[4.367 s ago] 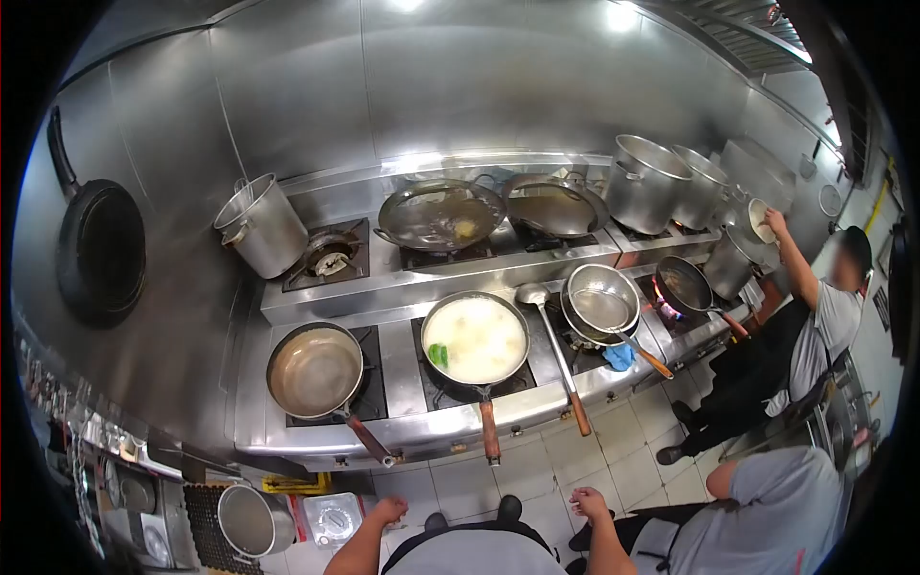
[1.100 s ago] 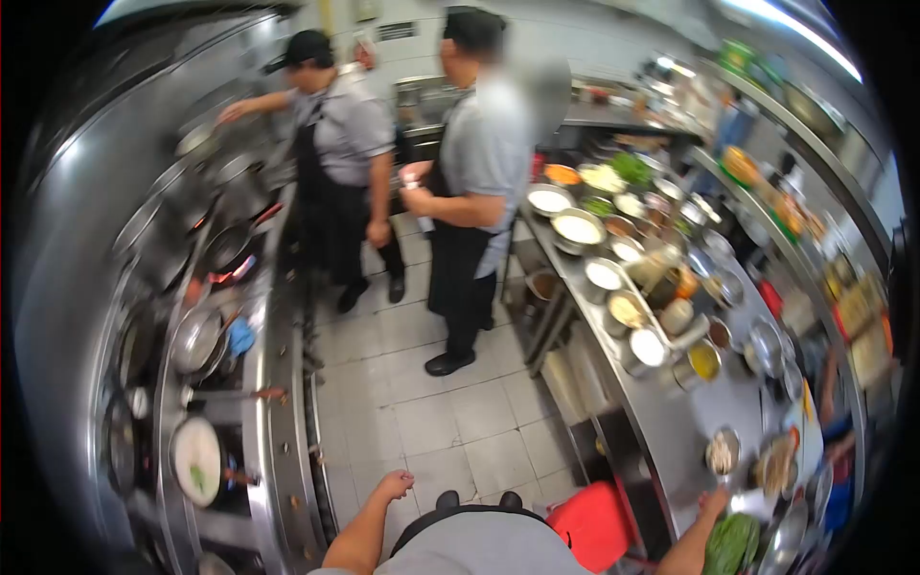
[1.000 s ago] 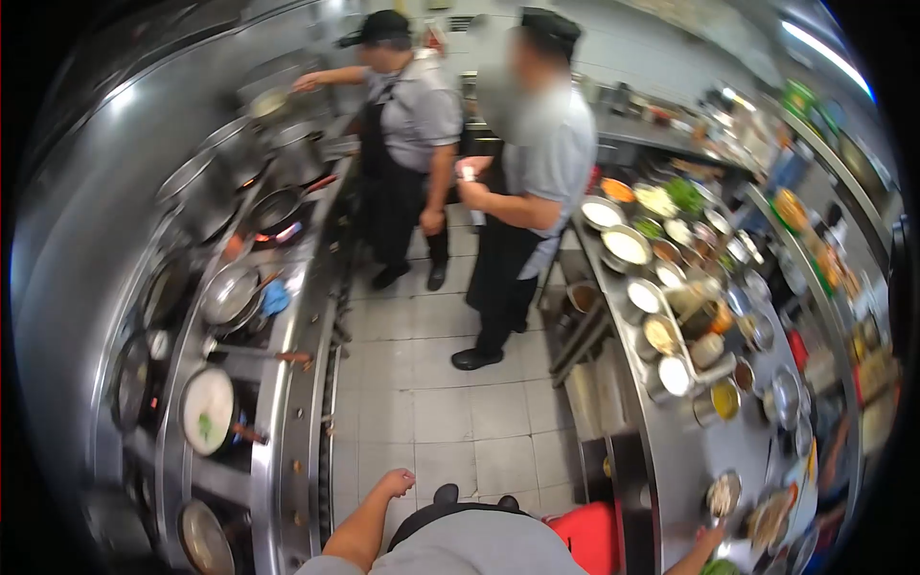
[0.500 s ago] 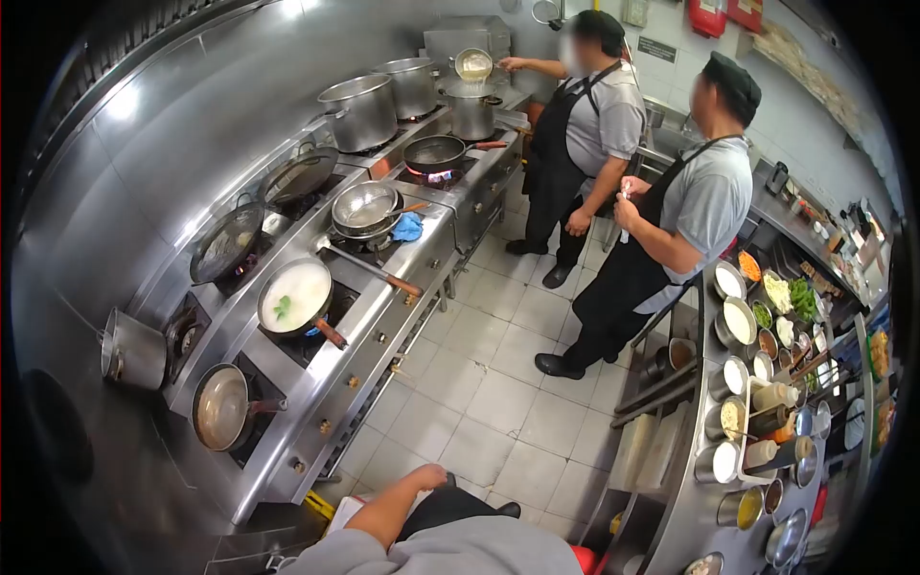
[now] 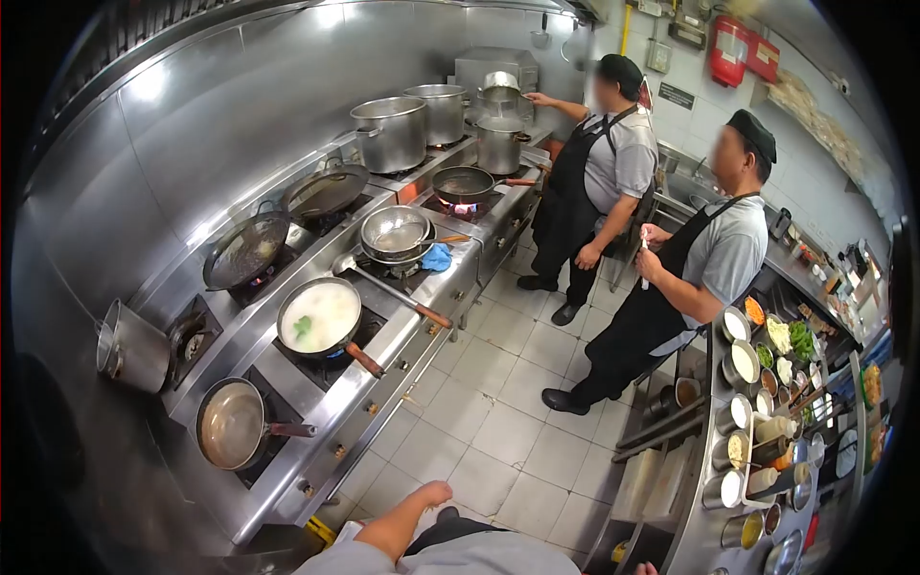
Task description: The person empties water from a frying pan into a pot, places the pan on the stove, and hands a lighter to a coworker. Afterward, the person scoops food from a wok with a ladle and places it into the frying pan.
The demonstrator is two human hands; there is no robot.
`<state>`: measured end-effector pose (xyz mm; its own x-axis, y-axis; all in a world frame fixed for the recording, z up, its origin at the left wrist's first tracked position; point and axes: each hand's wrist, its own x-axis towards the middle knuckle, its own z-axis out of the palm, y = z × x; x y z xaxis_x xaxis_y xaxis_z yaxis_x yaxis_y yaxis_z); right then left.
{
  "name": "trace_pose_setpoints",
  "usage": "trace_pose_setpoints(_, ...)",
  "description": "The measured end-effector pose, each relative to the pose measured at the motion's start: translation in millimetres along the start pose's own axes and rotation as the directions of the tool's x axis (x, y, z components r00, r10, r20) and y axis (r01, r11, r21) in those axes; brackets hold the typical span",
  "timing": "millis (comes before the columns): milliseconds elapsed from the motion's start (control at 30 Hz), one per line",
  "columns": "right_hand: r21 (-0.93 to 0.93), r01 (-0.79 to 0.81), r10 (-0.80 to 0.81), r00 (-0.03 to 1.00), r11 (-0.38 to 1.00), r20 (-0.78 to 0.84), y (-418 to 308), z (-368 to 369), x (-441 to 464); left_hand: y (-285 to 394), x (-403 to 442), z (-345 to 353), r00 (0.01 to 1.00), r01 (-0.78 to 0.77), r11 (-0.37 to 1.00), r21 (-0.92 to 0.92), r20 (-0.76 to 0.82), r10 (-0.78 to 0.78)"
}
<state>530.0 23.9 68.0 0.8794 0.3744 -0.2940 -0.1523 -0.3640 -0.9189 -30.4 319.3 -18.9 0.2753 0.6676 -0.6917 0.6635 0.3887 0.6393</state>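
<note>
My left hand point(image 5: 433, 494) hangs over the tiled floor in front of my body, its fingers curled and partly hidden, and what it may hold cannot be made out. Only a sliver of my right hand point(image 5: 646, 568) shows at the bottom edge. On the stove, up and left of my left hand, a pan of white liquid point(image 5: 320, 315) has a green leaf in it. Nearer me sits a pan with a brown, worn inside point(image 5: 231, 425). A ladle point(image 5: 395, 292) lies beside the white pan, next to a strainer point(image 5: 396, 231) and a blue cloth point(image 5: 437, 257).
One co-worker point(image 5: 613, 163) tips a small pot over a tall pot point(image 5: 499, 146). Another co-worker point(image 5: 709, 249) stands nearer, holding something small and white. A black pan point(image 5: 463, 183) sits over flame. The right counter point(image 5: 688, 517) bears bowls and bottles.
The view has swung from the right counter back toward the stove. My right hand has dropped from the counter to the bottom edge. The far co-worker's small pot has tipped further.
</note>
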Motion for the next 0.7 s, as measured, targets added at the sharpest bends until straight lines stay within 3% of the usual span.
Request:
trace_pose_setpoints(67,-0.101,0.244,-0.207,0.935,0.964,0.287,35,52,15,-34,3,-6,0.98,-0.201,0.946,0.254,0.039,0.197)
trace_pose_setpoints(100,-0.179,0.31,-0.23,0.902,0.934,0.366,50,67,23,-38,-1,-11,0.979,-0.204,0.946,0.253,0.034,0.202)
trace_pose_setpoints(167,-0.265,0.414,-0.249,0.835,0.871,0.491,77,86,36,-48,-13,-15,1.0,-0.003,0.995,0.101,-0.005,0.003)
trace_pose_setpoints(200,-0.262,0.42,-0.254,0.833,0.869,0.492,92,91,42,-61,-13,-17,1.0,-0.006,0.995,0.099,-0.009,0.007)
trace_pose_setpoints(267,-0.361,0.377,-0.134,0.827,0.853,0.546,115,102,51,-92,-12,-24,0.978,-0.207,0.948,0.243,0.019,0.209)
trace_pose_setpoints(300,-0.474,0.279,-0.002,0.863,0.835,0.505,86,107,27,-95,-20,-29,0.977,-0.209,0.946,0.247,0.013,0.213)
trace_pose_setpoints(333,-0.467,0.28,-0.007,0.863,0.839,0.505,81,112,17,-95,-37,-32,0.995,-0.075,0.993,0.09,-0.056,0.08)
trace_pose_setpoints(367,-0.556,0.494,-0.134,0.815,0.668,0.564,86,109,12,-94,-50,-36,0.993,0.054,0.996,-0.076,-0.1,-0.061)
trace_pose_setpoints(400,-0.605,0.663,-0.238,0.736,0.44,0.633,93,109,11,-100,-55,-40,0.993,0.046,0.996,-0.07,-0.104,-0.054)
trace_pose_setpoints(433,-0.601,0.666,-0.245,0.734,0.443,0.633,100,113,13,-109,-64,-41,0.991,0.023,0.993,-0.117,-0.127,-0.038)
trace_pose_setpoints(500,-0.687,0.51,-0.022,0.811,0.518,0.585,106,126,10,-154,-73,-42,0.986,0.01,0.985,-0.174,-0.161,-0.038)
trace_pose_setpoints(533,-0.731,0.432,0.098,0.824,0.528,0.558,107,132,11,-184,-70,-43,0.897,-0.333,0.911,0.244,-0.215,0.386)
trace_pose_setpoints(567,-0.732,0.457,0.108,0.808,0.505,0.579,98,143,12,-209,-63,-39,0.681,-0.537,0.585,0.608,-0.097,0.726)
trace_pose_setpoints(633,-0.551,0.36,0.111,0.756,0.753,0.645,68,187,6,-247,-55,-26,0.953,-0.249,0.921,0.3,-0.095,0.289)
trace_pose_setpoints(667,-0.457,0.287,0.122,0.723,0.842,0.68,54,213,1,-249,-61,-25,0.912,-0.322,0.646,0.692,0.044,0.408)
trace_pose_setpoints(700,-0.365,0.196,0.137,0.689,0.91,0.712,42,232,-3,-224,-82,-32,0.986,-0.165,0.682,0.713,0.107,0.127)
